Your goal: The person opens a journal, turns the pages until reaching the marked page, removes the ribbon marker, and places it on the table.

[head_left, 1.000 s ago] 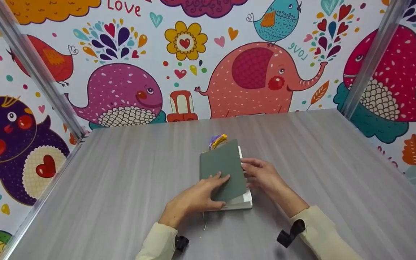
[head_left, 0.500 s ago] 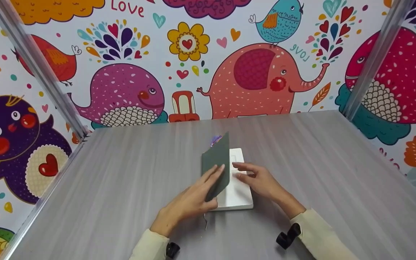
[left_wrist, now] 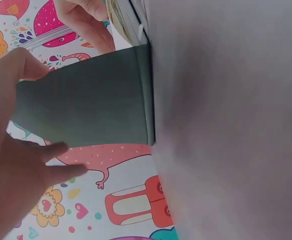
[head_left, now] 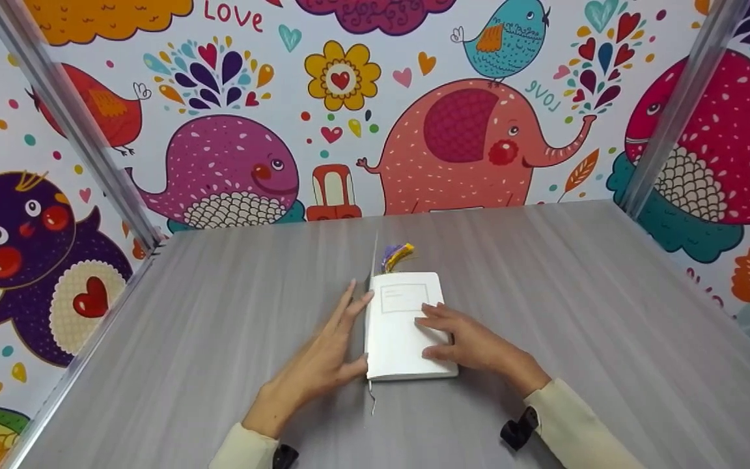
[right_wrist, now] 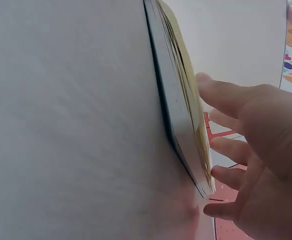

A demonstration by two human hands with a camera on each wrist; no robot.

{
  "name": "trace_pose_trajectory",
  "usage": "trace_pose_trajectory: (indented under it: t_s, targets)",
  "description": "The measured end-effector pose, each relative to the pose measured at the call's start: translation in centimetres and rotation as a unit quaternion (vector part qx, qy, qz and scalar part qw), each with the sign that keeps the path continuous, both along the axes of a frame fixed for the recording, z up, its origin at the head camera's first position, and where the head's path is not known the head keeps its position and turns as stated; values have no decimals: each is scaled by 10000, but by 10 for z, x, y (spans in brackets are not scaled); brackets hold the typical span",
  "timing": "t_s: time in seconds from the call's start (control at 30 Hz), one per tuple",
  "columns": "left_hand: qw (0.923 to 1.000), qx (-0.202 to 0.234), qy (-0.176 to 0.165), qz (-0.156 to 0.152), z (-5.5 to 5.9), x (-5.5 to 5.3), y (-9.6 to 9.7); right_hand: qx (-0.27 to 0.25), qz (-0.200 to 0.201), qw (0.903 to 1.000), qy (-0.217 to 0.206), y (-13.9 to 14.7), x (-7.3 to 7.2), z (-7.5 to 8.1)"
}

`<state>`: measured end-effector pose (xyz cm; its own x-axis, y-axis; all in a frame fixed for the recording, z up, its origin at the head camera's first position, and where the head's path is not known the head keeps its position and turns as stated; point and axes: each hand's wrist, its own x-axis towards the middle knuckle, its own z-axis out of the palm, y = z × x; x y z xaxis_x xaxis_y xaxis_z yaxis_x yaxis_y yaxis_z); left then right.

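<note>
1 notebook (head_left: 414, 342), open, lower centre of head view. Left hand (head_left: 323, 355): fingers spread, straight, against raised green cover (left_wrist: 85, 105). Right hand (head_left: 479, 342): fingers apart, over page (head_left: 391, 339); contact unclear.

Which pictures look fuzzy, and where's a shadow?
Head view: mostly clear, though the tiny print on the white page is unreadable; left wrist view: the left hand looks soft and blurry, and a dim shadow falls on the table beside the green cover; right wrist view: hazy, with the right hand soft-edged.
</note>
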<state>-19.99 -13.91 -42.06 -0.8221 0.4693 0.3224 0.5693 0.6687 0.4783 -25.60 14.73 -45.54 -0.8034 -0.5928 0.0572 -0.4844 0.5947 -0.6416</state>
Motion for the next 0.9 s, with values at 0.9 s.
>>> trace_pose_trajectory:
  t_s: [0.9]
  targets:
    - [9511, -1481, 2031, 1793, -5, 13, -43, 566, 76, 9968, -558, 3, 1, 4]
